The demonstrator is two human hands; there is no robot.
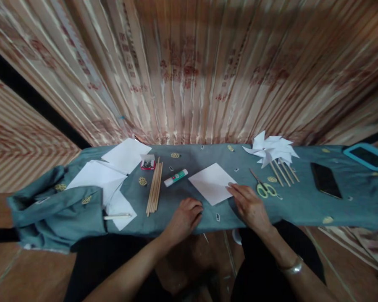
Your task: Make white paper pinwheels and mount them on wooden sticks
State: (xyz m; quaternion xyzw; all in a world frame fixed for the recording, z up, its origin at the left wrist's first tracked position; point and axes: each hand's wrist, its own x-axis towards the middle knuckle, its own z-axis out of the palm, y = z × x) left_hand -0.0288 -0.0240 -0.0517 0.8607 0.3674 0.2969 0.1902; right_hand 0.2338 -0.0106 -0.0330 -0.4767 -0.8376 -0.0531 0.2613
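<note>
A square sheet of white paper (212, 183) lies on the cloth, turned with one corner toward me. At its right corner, the fingers of my right hand (250, 207) are closed on the paper, thumb underneath or hidden. My left hand (184, 216) rests on the cloth just below the paper's left edge, fingers curled in and apart from the sheet; I see nothing in it. A glue stick (175, 178) lies left of the paper. To the right are scissors (263, 184) with yellow-green handles, lying near my right hand.
Wooden sticks (154, 188) and a small red-and-white box (148, 162) lie left. Beyond them are white sheets (96, 179) and a pen (117, 217). Paper pinwheels (267, 149) on sticks, a black phone (326, 180) and a blue-framed tablet (367, 156) lie right. A curtain (189, 84) hangs behind.
</note>
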